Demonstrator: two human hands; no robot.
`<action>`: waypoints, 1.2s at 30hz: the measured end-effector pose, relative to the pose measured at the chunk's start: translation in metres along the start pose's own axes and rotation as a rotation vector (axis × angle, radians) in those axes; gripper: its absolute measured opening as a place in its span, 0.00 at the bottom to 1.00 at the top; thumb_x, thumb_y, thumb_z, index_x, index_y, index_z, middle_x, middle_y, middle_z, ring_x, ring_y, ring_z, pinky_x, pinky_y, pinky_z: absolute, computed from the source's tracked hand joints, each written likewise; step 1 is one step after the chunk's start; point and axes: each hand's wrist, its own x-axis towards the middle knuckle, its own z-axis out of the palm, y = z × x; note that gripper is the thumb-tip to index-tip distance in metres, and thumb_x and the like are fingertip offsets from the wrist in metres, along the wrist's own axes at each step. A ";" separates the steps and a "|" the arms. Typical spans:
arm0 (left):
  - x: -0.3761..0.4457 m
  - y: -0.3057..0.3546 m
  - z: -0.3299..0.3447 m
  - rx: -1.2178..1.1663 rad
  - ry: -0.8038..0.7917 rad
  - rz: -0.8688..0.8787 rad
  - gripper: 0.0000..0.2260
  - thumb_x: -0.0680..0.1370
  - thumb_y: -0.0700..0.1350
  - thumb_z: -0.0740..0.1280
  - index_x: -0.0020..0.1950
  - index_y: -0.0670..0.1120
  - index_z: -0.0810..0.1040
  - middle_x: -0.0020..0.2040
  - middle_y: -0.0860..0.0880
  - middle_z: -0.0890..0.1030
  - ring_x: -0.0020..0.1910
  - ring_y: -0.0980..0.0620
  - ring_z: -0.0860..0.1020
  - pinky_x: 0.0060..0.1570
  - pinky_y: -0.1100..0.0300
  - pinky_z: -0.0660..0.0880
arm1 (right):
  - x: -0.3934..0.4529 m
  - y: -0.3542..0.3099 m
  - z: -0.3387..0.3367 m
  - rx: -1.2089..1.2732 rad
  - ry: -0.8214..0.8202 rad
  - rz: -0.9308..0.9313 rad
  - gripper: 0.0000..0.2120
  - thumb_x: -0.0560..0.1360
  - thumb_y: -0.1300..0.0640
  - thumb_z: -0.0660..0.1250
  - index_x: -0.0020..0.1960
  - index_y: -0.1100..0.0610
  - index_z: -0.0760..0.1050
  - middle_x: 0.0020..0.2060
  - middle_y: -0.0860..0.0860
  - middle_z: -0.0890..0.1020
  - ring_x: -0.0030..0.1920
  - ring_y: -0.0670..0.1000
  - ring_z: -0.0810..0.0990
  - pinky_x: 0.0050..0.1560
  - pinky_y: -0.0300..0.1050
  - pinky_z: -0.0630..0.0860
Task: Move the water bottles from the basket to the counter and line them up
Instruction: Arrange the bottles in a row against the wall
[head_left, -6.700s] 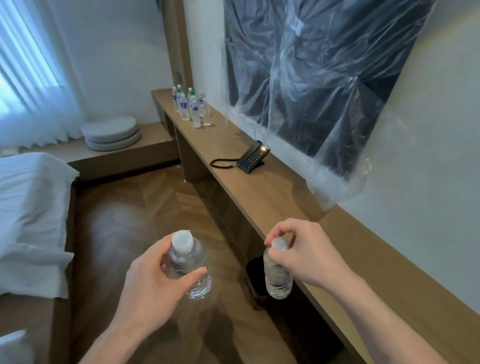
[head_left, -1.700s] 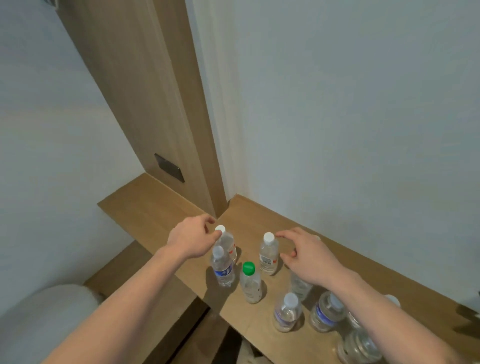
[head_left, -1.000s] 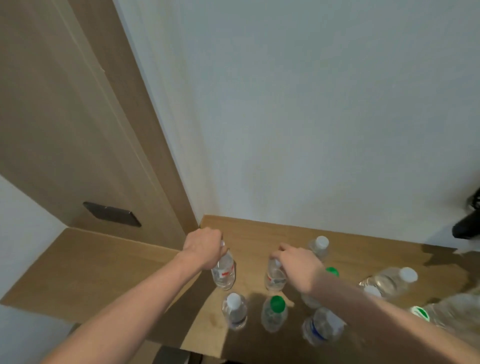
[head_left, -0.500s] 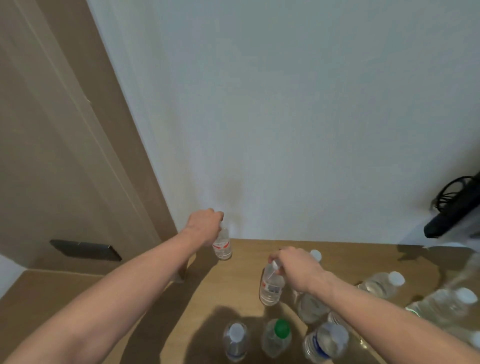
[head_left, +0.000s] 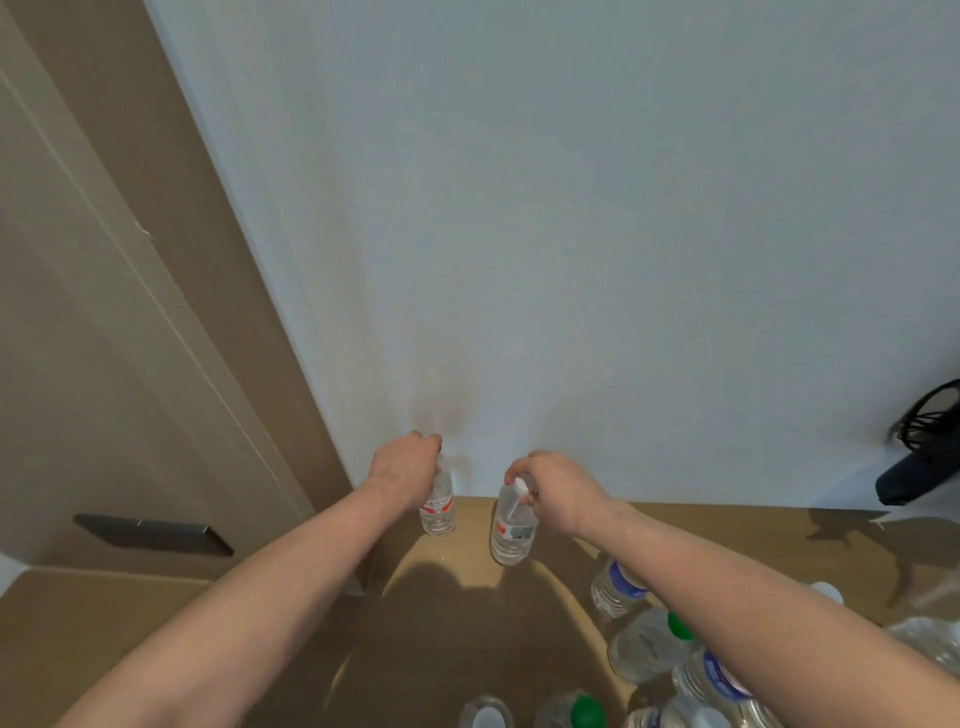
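Both hands hold clear, ribbed plastic bottles by the top at the far edge of the smooth wooden tabletop (head_left: 727, 540), right where it meets the plain white wall (head_left: 571, 234). The left hand (head_left: 402, 475) has its fingers curled over the cap of the left bottle (head_left: 439, 512), which has a red-and-white label and stands upright just in front of the wall. The right hand (head_left: 558, 488) pinches the white cap of the right bottle (head_left: 511, 535), tilted slightly; whether its base touches the wood cannot be told. The two bottles are near each other but apart. More bottles (head_left: 644, 644), with white or green caps, crowd the near right under the right forearm. A tan wood panel (head_left: 130, 338) borders the left; bare wood lies open between the pair and the cluster.
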 end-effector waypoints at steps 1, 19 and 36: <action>0.002 -0.002 0.001 -0.017 0.007 0.002 0.13 0.85 0.49 0.63 0.69 0.48 0.75 0.63 0.44 0.79 0.59 0.41 0.81 0.55 0.48 0.79 | 0.008 -0.002 0.000 0.001 0.000 -0.002 0.15 0.80 0.59 0.71 0.66 0.50 0.81 0.59 0.52 0.82 0.60 0.55 0.81 0.63 0.50 0.77; 0.017 -0.010 0.025 -0.407 0.040 -0.080 0.15 0.84 0.47 0.66 0.71 0.49 0.74 0.65 0.44 0.74 0.60 0.38 0.79 0.60 0.49 0.75 | 0.093 -0.026 0.041 0.202 -0.001 0.017 0.16 0.80 0.62 0.69 0.67 0.55 0.81 0.59 0.57 0.81 0.61 0.57 0.79 0.62 0.45 0.71; 0.016 -0.021 0.027 -0.445 0.080 -0.071 0.15 0.83 0.47 0.68 0.70 0.49 0.76 0.64 0.46 0.77 0.62 0.42 0.78 0.64 0.50 0.74 | 0.097 -0.022 0.018 -0.008 -0.157 -0.180 0.24 0.75 0.71 0.63 0.65 0.51 0.83 0.63 0.51 0.83 0.64 0.55 0.79 0.62 0.45 0.73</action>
